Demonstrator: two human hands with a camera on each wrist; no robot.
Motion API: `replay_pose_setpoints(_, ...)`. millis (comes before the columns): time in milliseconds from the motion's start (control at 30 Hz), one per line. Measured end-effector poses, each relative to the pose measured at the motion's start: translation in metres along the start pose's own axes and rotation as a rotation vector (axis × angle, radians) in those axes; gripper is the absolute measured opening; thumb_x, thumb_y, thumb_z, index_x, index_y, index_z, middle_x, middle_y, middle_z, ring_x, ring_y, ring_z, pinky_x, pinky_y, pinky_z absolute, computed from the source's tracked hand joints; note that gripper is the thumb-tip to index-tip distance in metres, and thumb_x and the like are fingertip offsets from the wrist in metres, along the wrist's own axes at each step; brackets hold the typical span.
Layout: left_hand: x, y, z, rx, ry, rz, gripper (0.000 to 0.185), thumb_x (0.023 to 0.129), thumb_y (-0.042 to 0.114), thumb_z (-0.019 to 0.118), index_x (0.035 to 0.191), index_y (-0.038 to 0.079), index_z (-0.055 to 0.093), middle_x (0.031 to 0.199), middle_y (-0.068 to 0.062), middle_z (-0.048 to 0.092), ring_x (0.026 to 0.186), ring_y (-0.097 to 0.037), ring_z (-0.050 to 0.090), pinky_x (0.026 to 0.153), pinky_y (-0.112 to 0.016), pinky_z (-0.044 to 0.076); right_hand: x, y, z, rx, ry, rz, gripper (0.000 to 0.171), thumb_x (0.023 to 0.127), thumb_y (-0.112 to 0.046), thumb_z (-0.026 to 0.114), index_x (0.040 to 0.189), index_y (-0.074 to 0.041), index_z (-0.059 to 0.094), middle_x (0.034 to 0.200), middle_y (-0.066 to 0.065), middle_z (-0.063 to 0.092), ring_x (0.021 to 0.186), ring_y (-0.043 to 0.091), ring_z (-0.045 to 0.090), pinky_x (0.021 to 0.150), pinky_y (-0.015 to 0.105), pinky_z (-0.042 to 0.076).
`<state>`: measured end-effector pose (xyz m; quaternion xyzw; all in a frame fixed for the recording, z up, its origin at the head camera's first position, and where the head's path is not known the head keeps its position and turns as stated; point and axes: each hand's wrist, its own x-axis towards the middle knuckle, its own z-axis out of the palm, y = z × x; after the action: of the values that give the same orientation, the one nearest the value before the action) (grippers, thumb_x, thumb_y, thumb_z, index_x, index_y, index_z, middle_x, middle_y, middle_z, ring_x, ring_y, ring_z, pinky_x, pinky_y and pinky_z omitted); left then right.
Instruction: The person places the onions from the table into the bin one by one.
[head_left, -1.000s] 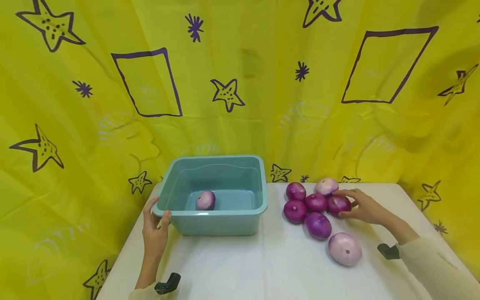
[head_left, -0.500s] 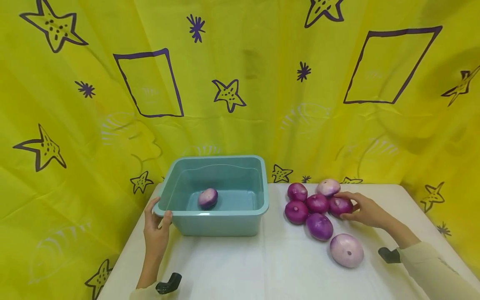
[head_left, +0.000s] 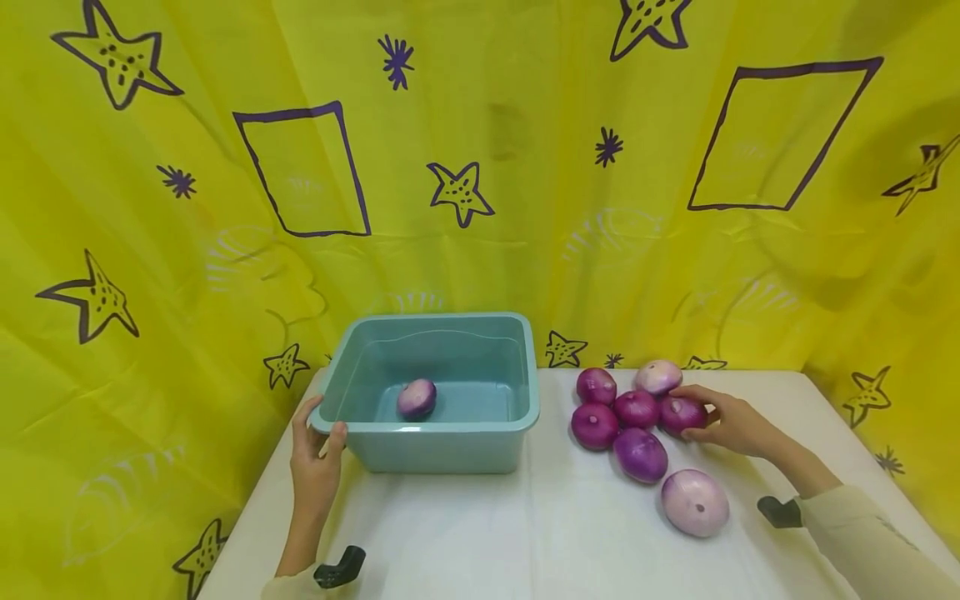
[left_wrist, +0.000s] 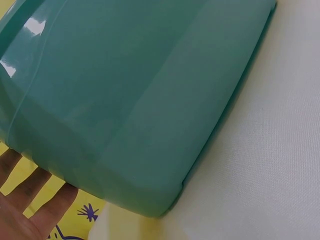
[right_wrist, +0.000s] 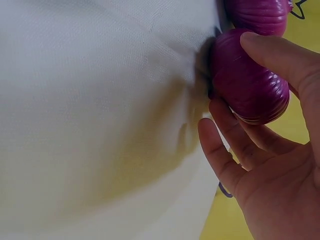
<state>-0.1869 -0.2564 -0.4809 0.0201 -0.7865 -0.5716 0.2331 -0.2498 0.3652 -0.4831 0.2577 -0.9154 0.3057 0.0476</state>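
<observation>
The right hand (head_left: 731,422) grips a glossy, ribbed purple onion (head_left: 682,413).

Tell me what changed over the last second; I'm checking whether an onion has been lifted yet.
Almost nothing. The onion in the tub rolled slightly and now rests. The right hand keeps its grip on the dark purple onion at the cluster's right edge, not lifted off the table. The left hand still holds the teal tub by its near-left corner. The other onions lie as before.
</observation>
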Motion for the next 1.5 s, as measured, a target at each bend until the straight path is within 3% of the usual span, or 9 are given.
replay_pose_setpoints(133,-0.001,-0.001,-0.001,0.008,0.003,0.013,0.057,0.105,0.017,0.057,0.156,0.017,0.032,0.159,-0.015,0.041,0.138,-0.042,0.047,0.103,-0.054,0.042,0.003,-0.001,-0.004,0.013,-0.040,-0.009,0.058,0.079,-0.016,0.089,0.129,-0.005,0.062,0.116,0.014,0.069,0.087,0.010,0.062,0.071,0.027,0.058)
replay_pose_setpoints(333,-0.003,-0.003,-0.001,0.013,0.008,0.006,0.055,0.105,0.018,0.056,0.155,0.019,0.034,0.160,-0.012,0.041,0.140,-0.042,0.046,0.103,-0.047,0.042,0.016,-0.011,-0.026,0.026,-0.113,-0.072,0.055,0.080,-0.015,0.088,0.127,-0.001,0.064,0.116,0.014,0.069,0.089,0.008,0.063,0.071,0.025,0.059)
replay_pose_setpoints(533,-0.004,-0.004,0.001,-0.004,0.007,-0.012,0.055,0.106,0.021,0.056,0.156,0.021,0.033,0.160,-0.013,0.040,0.142,-0.043,0.044,0.104,-0.055,0.041,0.033,-0.035,-0.058,-0.008,-0.153,-0.043,0.052,0.082,-0.017,0.087,0.127,-0.005,0.064,0.114,0.010,0.069,0.086,0.011,0.066,0.072,0.026,0.059)
replay_pose_setpoints(700,-0.003,-0.003,0.002,-0.025,0.007,-0.010,0.055,0.106,0.020,0.057,0.155,0.020,0.033,0.160,-0.015,0.040,0.141,-0.043,0.043,0.103,-0.055,0.042,0.049,-0.054,-0.077,-0.062,-0.071,-0.066,0.053,0.080,-0.015,0.089,0.127,-0.009,0.067,0.111,0.002,0.070,0.090,0.016,0.067,0.074,0.029,0.060)
replay_pose_setpoints(800,-0.003,-0.002,0.002,-0.030,0.005,-0.004,0.056,0.105,0.018,0.057,0.155,0.019,0.033,0.159,-0.017,0.040,0.141,-0.044,0.044,0.102,-0.051,0.043,0.059,-0.063,-0.085,-0.091,-0.015,-0.081,0.056,0.078,-0.013,0.090,0.129,-0.008,0.066,0.111,0.004,0.069,0.088,0.020,0.068,0.072,0.029,0.060)
replay_pose_setpoints(967,-0.002,-0.001,0.001,-0.026,0.001,-0.003,0.057,0.105,0.017,0.058,0.156,0.018,0.033,0.159,-0.018,0.041,0.138,-0.045,0.047,0.094,-0.023,0.048,0.073,-0.076,-0.097,-0.095,0.044,-0.063,0.061,0.079,-0.010,0.089,0.133,-0.006,0.062,0.117,0.016,0.068,0.087,0.029,0.071,0.068,0.024,0.058)
replay_pose_setpoints(1100,-0.001,0.000,0.000,-0.030,-0.012,0.002,0.058,0.104,0.018,0.059,0.156,0.017,0.032,0.160,-0.019,0.040,0.137,-0.048,0.046,0.094,-0.029,0.049,0.081,-0.087,-0.102,-0.065,0.102,-0.050,0.063,0.081,-0.009,0.088,0.137,-0.005,0.060,0.124,0.020,0.065,0.090,0.035,0.071,0.069,0.018,0.056)
replay_pose_setpoints(1200,-0.002,0.002,-0.001,-0.024,-0.016,0.001,0.058,0.104,0.018,0.059,0.156,0.018,0.032,0.160,-0.019,0.039,0.138,-0.048,0.046,0.095,-0.041,0.047,0.085,-0.094,-0.104,-0.031,0.133,-0.005,0.063,0.082,-0.010,0.086,0.139,-0.006,0.059,0.129,0.019,0.062,0.095,0.038,0.069,0.072,0.014,0.054)
replay_pose_setpoints(1500,-0.001,0.001,-0.002,-0.005,-0.013,-0.005,0.058,0.104,0.019,0.059,0.156,0.018,0.032,0.159,-0.020,0.040,0.137,-0.049,0.047,0.096,-0.052,0.046,0.095,-0.106,-0.106,0.016,0.201,0.088,0.067,0.087,-0.018,0.084,0.145,-0.010,0.053,0.137,0.021,0.056,0.105,0.044,0.063,0.074,0.007,0.048)
